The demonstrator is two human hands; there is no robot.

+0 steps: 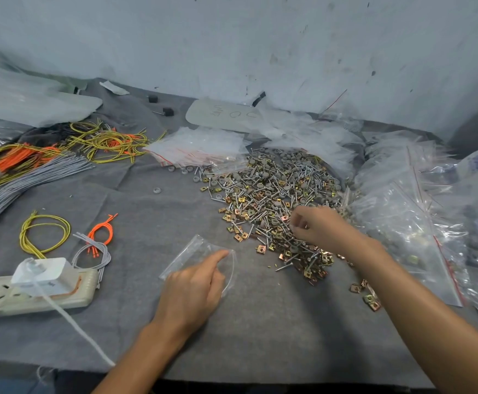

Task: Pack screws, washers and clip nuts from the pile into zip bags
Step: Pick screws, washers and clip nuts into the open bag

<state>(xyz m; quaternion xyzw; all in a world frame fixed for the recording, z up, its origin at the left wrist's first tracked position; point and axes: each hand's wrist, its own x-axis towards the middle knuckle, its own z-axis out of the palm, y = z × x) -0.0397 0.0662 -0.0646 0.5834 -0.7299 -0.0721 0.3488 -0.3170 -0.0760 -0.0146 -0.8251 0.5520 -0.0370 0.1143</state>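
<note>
Zip bag (195, 251) in left grip (193, 291), pile (272, 191) alongside

One left hand (192, 285); one right hand (320, 227); one pile (274, 191); one charger (44, 274).
</note>
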